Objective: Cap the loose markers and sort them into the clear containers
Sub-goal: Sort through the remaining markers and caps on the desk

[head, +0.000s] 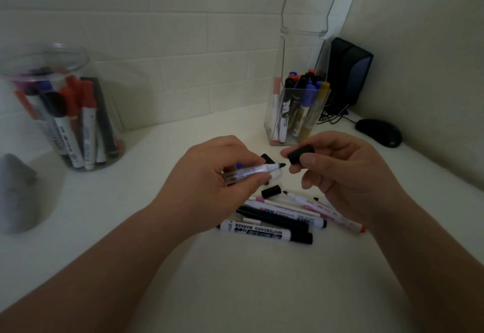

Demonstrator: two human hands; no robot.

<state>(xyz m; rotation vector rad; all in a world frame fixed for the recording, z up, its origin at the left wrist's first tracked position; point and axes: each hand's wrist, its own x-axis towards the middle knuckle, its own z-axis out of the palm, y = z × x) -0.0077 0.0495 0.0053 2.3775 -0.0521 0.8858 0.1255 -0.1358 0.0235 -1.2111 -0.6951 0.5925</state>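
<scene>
Head-camera footage is taken looking down on a white table [235, 293] set against a pale tiled wall. An uncapped whiteboard marker [76, 173] is gripped in the left hand [209, 175], pinched between thumb and fingers, its black tip aimed to the right. A black cap [301, 155] is pinched in the right hand [345, 175] between thumb and forefinger, its open end turned toward that tip; the two are held close together but apart (a small gap is seen between them).

Below the hands, a pile of loose markers [277, 217] is spread on the table, among them a capped one labelled WHITEBOARD MARKER [264, 231] and a thin uncapped pen with a red end [330, 213]. Two loose black caps [271, 191] lie near the pile, one just under the left hand's fingers.

A round clear jar [65, 112] holding red, black and purple markers is seen at the left. A rectangular clear container [296, 112] with blue, black and orange-capped markers stands at the back right, its hinged lid raised. A black computer mouse [379, 132] rests beside it, with a dark speaker [348, 70] behind.
</scene>
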